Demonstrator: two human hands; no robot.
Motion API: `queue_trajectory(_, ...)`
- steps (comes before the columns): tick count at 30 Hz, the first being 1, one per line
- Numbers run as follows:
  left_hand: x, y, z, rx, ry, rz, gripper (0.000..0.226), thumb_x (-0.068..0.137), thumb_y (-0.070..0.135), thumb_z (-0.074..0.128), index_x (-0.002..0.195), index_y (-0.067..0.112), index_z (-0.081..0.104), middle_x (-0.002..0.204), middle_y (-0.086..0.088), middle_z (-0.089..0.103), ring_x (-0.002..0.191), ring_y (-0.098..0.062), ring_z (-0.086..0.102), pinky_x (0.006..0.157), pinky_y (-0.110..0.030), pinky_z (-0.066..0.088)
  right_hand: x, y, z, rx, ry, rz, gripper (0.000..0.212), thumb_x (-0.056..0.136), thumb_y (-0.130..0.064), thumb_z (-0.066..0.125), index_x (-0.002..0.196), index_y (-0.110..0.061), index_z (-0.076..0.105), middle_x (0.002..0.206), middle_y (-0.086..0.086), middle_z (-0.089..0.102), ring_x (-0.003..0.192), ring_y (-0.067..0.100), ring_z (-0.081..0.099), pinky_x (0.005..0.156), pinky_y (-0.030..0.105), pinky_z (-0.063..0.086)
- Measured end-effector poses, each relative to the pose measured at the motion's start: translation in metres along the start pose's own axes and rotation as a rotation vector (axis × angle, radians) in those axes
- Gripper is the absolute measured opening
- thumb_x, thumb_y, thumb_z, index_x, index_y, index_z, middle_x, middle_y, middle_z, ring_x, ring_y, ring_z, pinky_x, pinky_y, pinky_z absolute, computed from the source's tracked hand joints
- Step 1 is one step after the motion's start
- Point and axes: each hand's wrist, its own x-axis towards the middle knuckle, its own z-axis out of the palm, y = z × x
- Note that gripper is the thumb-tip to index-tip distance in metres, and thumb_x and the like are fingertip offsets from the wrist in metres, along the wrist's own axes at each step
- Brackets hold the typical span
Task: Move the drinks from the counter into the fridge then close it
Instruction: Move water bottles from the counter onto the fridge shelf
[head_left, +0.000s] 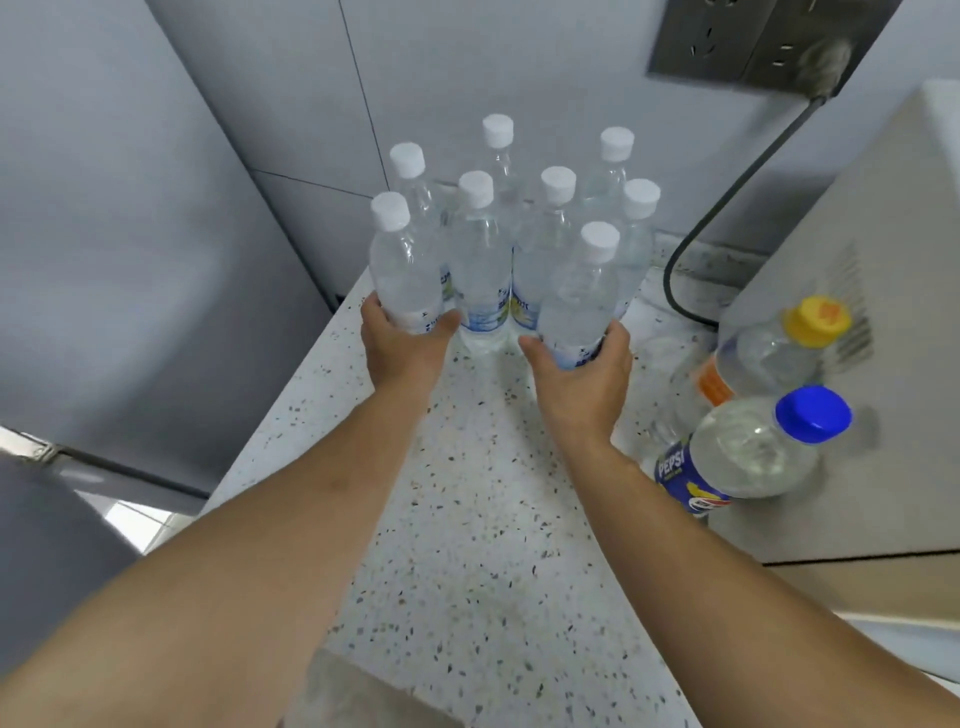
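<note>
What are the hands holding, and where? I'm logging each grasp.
Each grips a white-capped water bottle low on its body, around the label: left hand the front-left bottle, right hand the front-right bottle.

- Clear plastic water bottles (480, 260), white caps, blue-and-yellow labels, at 12 o'clock.
- White stone counter (467, 519), brown-and-grey speckles.
- At 3 o'clock: blue-capped clear Pepsi bottle (748, 457); yellow-capped, orange-labelled clear bottle (774, 353).

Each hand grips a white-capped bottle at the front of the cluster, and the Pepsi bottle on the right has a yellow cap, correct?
Not quite. The head view shows the Pepsi bottle has a blue cap; the rest is right: left hand and right hand each grip a white-capped bottle at the front.
</note>
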Motion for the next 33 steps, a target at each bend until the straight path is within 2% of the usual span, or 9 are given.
queue_trajectory(4, 0.001, 0.001, -0.006, 0.009, 0.007, 0.005, 0.060, 0.069, 0.043, 0.083, 0.112, 0.040, 0.041, 0.104, 0.016, 0.055, 0.096, -0.014, 0.059, 0.061, -0.015, 0.037, 0.000, 0.000, -0.002, 0.061, -0.010, 0.001, 0.063, 0.066, -0.042, 0.087, 0.117, -0.029, 0.052, 0.105, -0.012, 0.062, 0.095, 0.008, 0.062, 0.078, 0.032, 0.053)
queue_trajectory(8, -0.019, -0.009, -0.021, 0.020, -0.001, 0.055, 0.070, 0.069, 0.044, 0.082, 0.127, 0.033, 0.045, 0.116, 0.015, 0.058, 0.102, -0.012, 0.056, 0.070, -0.016, 0.041, -0.014, 0.002, -0.011, 0.118, -0.081, -0.002, 0.058, 0.068, -0.037, 0.087, 0.111, -0.035, 0.049, 0.094, -0.026, 0.059, 0.083, -0.014, 0.057, 0.067, 0.018, 0.047)
queue_trajectory(11, -0.045, -0.020, -0.040, 0.014, 0.003, 0.047, 0.074, 0.067, 0.047, 0.082, 0.130, 0.034, 0.046, 0.115, 0.015, 0.059, 0.104, -0.011, 0.057, 0.085, -0.028, 0.047, -0.032, 0.005, -0.022, 0.156, -0.156, 0.048, 0.057, 0.068, -0.037, 0.087, 0.111, -0.036, 0.050, 0.092, -0.027, 0.059, 0.083, -0.014, 0.057, 0.068, 0.020, 0.049)
queue_trajectory(14, -0.081, -0.027, -0.063, -0.013, 0.018, -0.007, 0.066, 0.063, 0.049, 0.081, 0.120, 0.037, 0.052, 0.101, 0.022, 0.059, 0.098, -0.008, 0.060, 0.079, -0.027, 0.049, -0.055, 0.006, -0.040, 0.190, -0.253, 0.058, 0.053, 0.068, -0.034, 0.087, 0.105, -0.043, 0.050, 0.093, -0.034, 0.059, 0.083, -0.015, 0.057, 0.062, 0.010, 0.047)
queue_trajectory(19, -0.159, -0.040, -0.104, -0.177, 0.017, -0.093, 0.059, 0.055, 0.048, 0.081, 0.110, 0.038, 0.062, 0.102, 0.016, 0.071, 0.091, -0.002, 0.069, 0.073, -0.024, 0.056, -0.098, 0.013, -0.081, 0.287, -0.419, 0.017, 0.046, 0.070, -0.027, 0.088, 0.098, -0.041, 0.054, 0.090, -0.026, 0.064, 0.081, -0.008, 0.062, 0.061, 0.008, 0.049)
queue_trajectory(24, -0.252, -0.055, -0.149, -0.318, 0.015, -0.110, 0.035, 0.053, 0.047, 0.077, 0.087, 0.043, 0.070, 0.090, 0.013, 0.076, 0.081, -0.004, 0.072, 0.058, -0.015, 0.053, -0.132, 0.019, -0.124, 0.414, -0.642, 0.126, 0.034, 0.079, -0.025, 0.082, 0.105, -0.036, 0.061, 0.092, -0.019, 0.072, 0.088, 0.003, 0.070, 0.062, 0.015, 0.055)
queue_trajectory(27, -0.303, -0.074, -0.180, -0.407, -0.010, -0.217, 0.040, 0.063, 0.035, 0.078, 0.102, 0.025, 0.071, 0.099, -0.006, 0.077, 0.086, -0.021, 0.074, 0.070, -0.034, 0.059, -0.159, 0.025, -0.140, 0.506, -0.782, 0.323, 0.022, 0.092, -0.022, 0.067, 0.113, -0.021, 0.063, 0.099, 0.004, 0.075, 0.087, 0.023, 0.074, 0.069, 0.033, 0.061)
queue_trajectory(30, -0.347, -0.091, -0.220, -0.482, -0.011, -0.304, 0.032, 0.079, 0.016, 0.072, 0.110, 0.008, 0.067, 0.104, -0.023, 0.073, 0.087, -0.034, 0.073, 0.082, -0.044, 0.059, -0.196, 0.026, -0.146, 0.467, -0.965, 0.418, 0.027, 0.094, -0.027, 0.060, 0.115, -0.011, 0.062, 0.100, 0.017, 0.072, 0.085, 0.033, 0.072, 0.078, 0.047, 0.059)
queue_trajectory(33, -0.386, -0.105, -0.262, -0.545, 0.052, -0.372, 0.053, 0.069, 0.023, 0.072, 0.116, 0.001, 0.065, 0.106, -0.024, 0.072, 0.090, -0.037, 0.072, 0.085, -0.047, 0.057, -0.240, 0.025, -0.143, 0.401, -1.155, 0.368, 0.039, 0.078, -0.030, 0.075, 0.109, -0.008, 0.066, 0.092, 0.018, 0.073, 0.079, 0.032, 0.073, 0.069, 0.044, 0.062)
